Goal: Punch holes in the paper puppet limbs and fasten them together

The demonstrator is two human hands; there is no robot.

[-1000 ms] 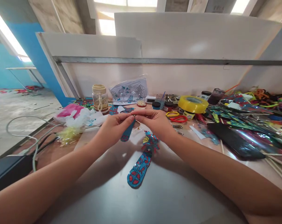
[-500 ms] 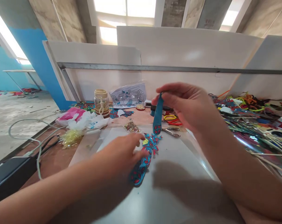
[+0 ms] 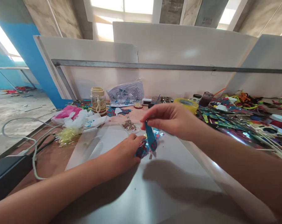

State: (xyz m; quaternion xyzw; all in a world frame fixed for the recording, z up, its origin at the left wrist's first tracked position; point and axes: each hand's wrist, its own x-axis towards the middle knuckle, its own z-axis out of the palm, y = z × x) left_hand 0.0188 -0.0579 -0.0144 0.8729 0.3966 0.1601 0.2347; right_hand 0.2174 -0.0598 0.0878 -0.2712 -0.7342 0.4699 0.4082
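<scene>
My right hand (image 3: 165, 119) is closed in a pinch on the narrow top end of a long teal strip (image 3: 150, 137). The strip hangs tilted, and its wider lower end carries a red pattern. Below and left of it, my left hand (image 3: 125, 151) grips a flat blue-and-red patterned figure piece (image 3: 142, 151) between thumb and fingers, low over the white work surface (image 3: 122, 193). The strip and my right hand cover part of the figure, so I cannot tell whether strip and figure touch.
A small pile of beads (image 3: 129, 125) lies just beyond my left hand. Farther back stand a lidded jar (image 3: 98, 101), a bagged line drawing (image 3: 125, 93) and a yellow tape roll (image 3: 187, 105). Thin sticks (image 3: 259, 133) clutter the right side; a cable (image 3: 34, 155) loops at left.
My right hand has come down and left with the teal strip, close to my left hand. My left hand has closed on the patterned figure piece. The view has shifted slightly.
</scene>
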